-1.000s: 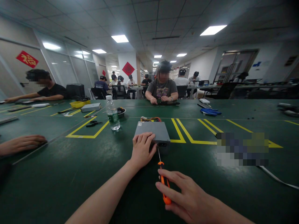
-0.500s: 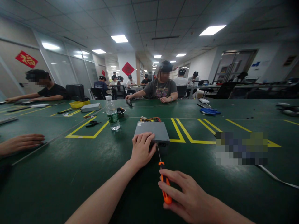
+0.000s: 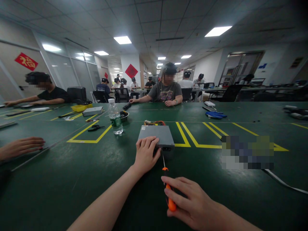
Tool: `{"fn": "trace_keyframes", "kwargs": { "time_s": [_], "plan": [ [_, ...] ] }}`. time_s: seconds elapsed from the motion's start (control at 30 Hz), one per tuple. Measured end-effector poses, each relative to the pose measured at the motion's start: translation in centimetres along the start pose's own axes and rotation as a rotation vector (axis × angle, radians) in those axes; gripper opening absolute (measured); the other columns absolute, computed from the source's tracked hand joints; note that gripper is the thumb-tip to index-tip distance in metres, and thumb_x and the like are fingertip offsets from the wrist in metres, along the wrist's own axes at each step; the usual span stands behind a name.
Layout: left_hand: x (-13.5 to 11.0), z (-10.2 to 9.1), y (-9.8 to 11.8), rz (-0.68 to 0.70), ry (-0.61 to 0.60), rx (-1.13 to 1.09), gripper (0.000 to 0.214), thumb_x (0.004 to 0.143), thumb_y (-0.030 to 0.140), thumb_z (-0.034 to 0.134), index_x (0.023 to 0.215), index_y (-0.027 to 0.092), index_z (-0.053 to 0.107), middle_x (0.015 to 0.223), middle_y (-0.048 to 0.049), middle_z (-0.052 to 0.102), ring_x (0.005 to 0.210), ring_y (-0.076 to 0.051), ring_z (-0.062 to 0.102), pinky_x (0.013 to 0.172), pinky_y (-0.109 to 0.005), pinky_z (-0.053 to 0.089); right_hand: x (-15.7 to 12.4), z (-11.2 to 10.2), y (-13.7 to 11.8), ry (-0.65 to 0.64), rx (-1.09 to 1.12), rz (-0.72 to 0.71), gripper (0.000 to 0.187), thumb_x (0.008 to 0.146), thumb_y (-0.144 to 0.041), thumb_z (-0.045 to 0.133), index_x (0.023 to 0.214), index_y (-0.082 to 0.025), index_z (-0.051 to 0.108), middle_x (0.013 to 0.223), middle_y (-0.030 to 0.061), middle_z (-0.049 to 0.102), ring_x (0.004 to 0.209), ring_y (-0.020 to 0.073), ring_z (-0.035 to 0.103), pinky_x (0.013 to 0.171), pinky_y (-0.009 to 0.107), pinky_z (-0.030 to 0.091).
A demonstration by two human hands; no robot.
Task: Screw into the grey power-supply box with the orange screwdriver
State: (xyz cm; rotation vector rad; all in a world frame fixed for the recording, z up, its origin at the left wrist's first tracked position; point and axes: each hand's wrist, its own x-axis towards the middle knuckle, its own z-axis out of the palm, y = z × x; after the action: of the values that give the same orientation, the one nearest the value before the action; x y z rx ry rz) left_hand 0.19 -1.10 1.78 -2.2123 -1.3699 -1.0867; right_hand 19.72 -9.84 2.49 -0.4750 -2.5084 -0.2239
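Note:
A grey computer power supply (image 3: pixel 161 133) lies on the green table, its socket side facing me and a bundle of coloured wires (image 3: pixel 155 123) at its far side. My left hand (image 3: pixel 147 152) grips its near left corner, fingers over the top and thumb along the front. In my right hand (image 3: pixel 186 195) is a screwdriver (image 3: pixel 171 203) with an orange and black handle, pinched between thumb and fingers. Its thin shaft points up at the front face of the power supply, below the socket. Whether the tip touches a screw cannot be made out.
A water bottle (image 3: pixel 115 120) stands left of the power supply, with a metal bowl (image 3: pixel 125 116) behind it. Blue gloves (image 3: pixel 215 115) lie at the back right, and a blurred-out object (image 3: pixel 247 152) nearer. At the left edge rests another person's hand (image 3: pixel 22 147). Several people sit around.
My right hand's fingers have shifted slightly around the screwdriver handle, which has turned a little. My left hand and the power supply stay in place. The person opposite has moved a dark object.

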Motion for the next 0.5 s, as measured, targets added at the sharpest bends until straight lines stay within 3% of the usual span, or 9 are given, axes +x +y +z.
{"fn": "trace_keyframes", "kwargs": {
  "time_s": [0.17,0.3,0.5],
  "plan": [
    [0.0,0.0,0.0,0.004,-0.002,0.014,0.030,0.084,0.030,0.052,0.114,0.024,0.053,0.119,-0.0049,0.058,0.110,-0.022,0.048,0.094,-0.039,0.029,-0.2,-0.2,0.0,0.076,0.007,0.039,0.030,0.091,-0.040,0.047,0.106,-0.014,0.050,0.114,0.0166,0.062,0.097,0.0195,0.063,0.083,0.031,0.051],
    [0.0,-0.1,0.0,0.002,-0.008,0.012,0.030,0.085,0.030,0.051,0.114,0.024,0.053,0.118,-0.0048,0.058,0.111,-0.022,0.048,0.094,-0.039,0.029,-0.4,-1.6,0.1,0.112,-0.044,-0.061,0.029,0.092,-0.031,0.041,0.113,-0.013,0.050,0.106,0.0161,0.065,0.090,0.0205,0.065,0.075,0.031,0.053],
    [0.0,-0.2,0.0,0.001,-0.019,0.010,0.030,0.086,0.031,0.049,0.115,0.024,0.053,0.119,-0.0047,0.057,0.111,-0.022,0.048,0.095,-0.039,0.028,-1.1,-2.2,1.1,0.153,-0.129,-0.104,0.025,0.087,-0.022,0.044,0.106,-0.011,0.054,0.098,0.0168,0.066,0.080,0.0195,0.064,0.068,0.032,0.052]
  ]
}}
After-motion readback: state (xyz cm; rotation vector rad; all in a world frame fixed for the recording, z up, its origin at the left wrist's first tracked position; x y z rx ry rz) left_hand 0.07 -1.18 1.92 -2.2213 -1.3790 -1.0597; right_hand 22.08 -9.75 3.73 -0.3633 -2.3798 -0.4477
